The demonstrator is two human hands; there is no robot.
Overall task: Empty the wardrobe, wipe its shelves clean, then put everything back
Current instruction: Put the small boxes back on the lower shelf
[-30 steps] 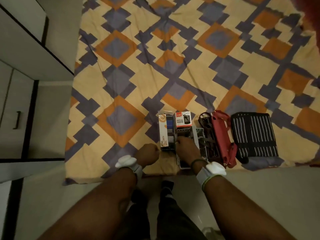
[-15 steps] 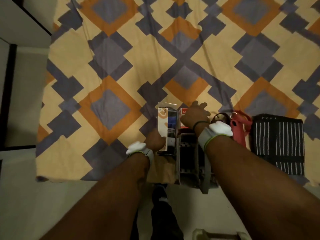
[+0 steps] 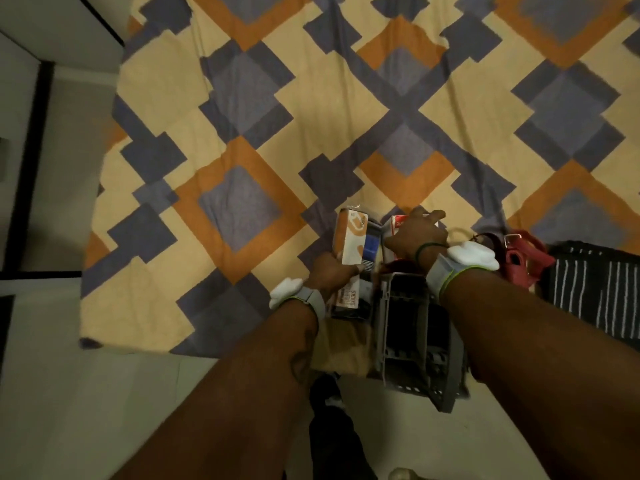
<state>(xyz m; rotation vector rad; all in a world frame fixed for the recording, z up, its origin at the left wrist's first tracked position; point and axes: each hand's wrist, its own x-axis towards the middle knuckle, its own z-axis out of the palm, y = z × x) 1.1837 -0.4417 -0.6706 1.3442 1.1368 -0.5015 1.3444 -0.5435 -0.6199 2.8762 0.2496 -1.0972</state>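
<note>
In the head view our left hand point(image 3: 330, 271) clamps its fingers on the near end of the socks box point(image 3: 351, 242), by the near edge of the bed point(image 3: 242, 133). At 3 o'clock our right hand point(image 3: 415, 235) covers the red box point(image 3: 396, 225); whether its fingers clamp we cannot tell. The crate point(image 3: 405, 327) at 6 o'clock seems to overhang that edge: a forearm nudge could tip it off.

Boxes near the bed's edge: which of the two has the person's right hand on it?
The red-and-white box, with the right hand clasped over its top. The orange-and-white box beside it is gripped by the left hand instead.
</note>
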